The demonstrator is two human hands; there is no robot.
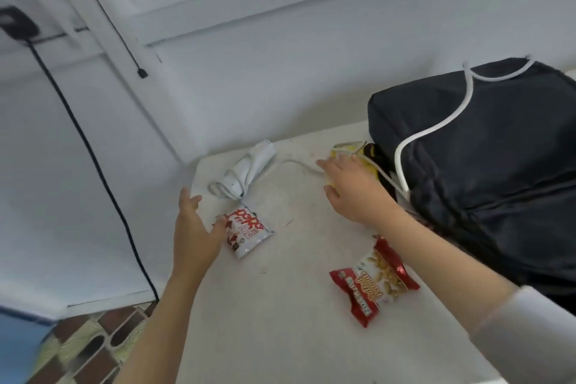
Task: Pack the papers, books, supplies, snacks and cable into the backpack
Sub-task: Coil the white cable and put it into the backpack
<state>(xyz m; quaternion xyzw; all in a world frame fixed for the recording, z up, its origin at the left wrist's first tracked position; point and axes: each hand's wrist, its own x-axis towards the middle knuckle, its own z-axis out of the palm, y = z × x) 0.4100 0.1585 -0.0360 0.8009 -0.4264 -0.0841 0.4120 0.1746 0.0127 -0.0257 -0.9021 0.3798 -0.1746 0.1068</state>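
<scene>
A black backpack (pixel 486 171) lies at the table's right side. A white cable (pixel 436 125) runs over it and across the table to a white power strip (pixel 249 170) at the back. My right hand (pixel 352 190) rests with spread fingers on a yellow snack packet (pixel 344 148) beside the backpack. My left hand (pixel 194 227) is open, its thumb touching the left edge of a white and red snack packet (pixel 251 232). A red snack packet (pixel 374 285) lies untouched under my right forearm.
The white table (pixel 280 337) ends close to my left hand, with the white wall behind it. Black cables (pixel 93 146) hang down the wall at left. Tiled floor (pixel 93 349) shows at the lower left.
</scene>
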